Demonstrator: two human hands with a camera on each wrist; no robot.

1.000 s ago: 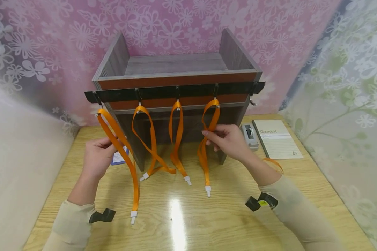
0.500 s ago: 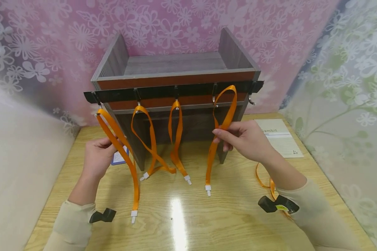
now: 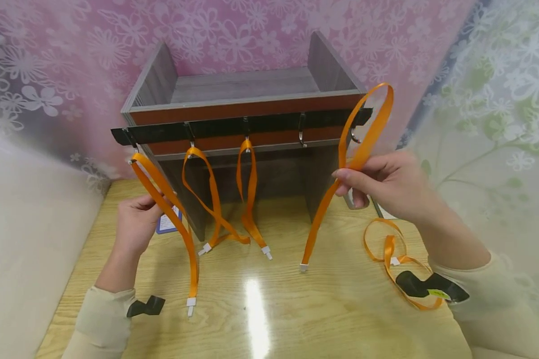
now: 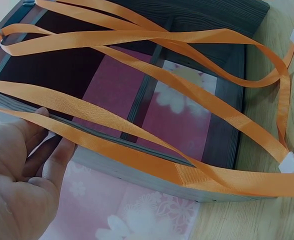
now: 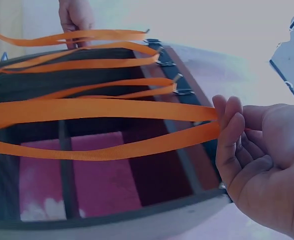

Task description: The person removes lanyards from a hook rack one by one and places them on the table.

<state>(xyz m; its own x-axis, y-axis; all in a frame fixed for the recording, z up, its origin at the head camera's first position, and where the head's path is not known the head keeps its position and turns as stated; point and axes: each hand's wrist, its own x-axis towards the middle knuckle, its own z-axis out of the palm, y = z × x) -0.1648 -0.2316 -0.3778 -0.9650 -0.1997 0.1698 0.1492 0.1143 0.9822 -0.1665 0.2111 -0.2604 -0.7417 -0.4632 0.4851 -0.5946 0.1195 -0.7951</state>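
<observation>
Carries the fourth orange lanyard (image 3: 374,134) off the fourth hook (image 3: 302,139) with the right hand (image 3: 388,187), well up and rightward of its position a second ago. At far left, keeps the left hand (image 3: 136,222) on the first lanyard (image 3: 194,271), pinching a strand partway down, with the loop still on the left end of the black rail (image 3: 269,123); leaves a blue-edged card (image 3: 163,225) lying just behind on the table (image 3: 206,339). Next along, leaves the second lanyard (image 3: 213,194) and third lanyard (image 3: 253,179) hanging from the rail, untouched. Further right, bares the fourth hook, near the likewise bare fifth hook (image 3: 355,136). Grips the freed lanyard between thumb and fingers, with the loop upright above and the white clip (image 3: 304,268) at the lower end. Holds both hands well apart, with a separate lanyard in each. At far right, leaves a loose orange coil (image 3: 389,244) on the table beside the right sleeve (image 3: 498,309). Seems to complete the unhooking of the fourth, leaving three on the rail.
</observation>
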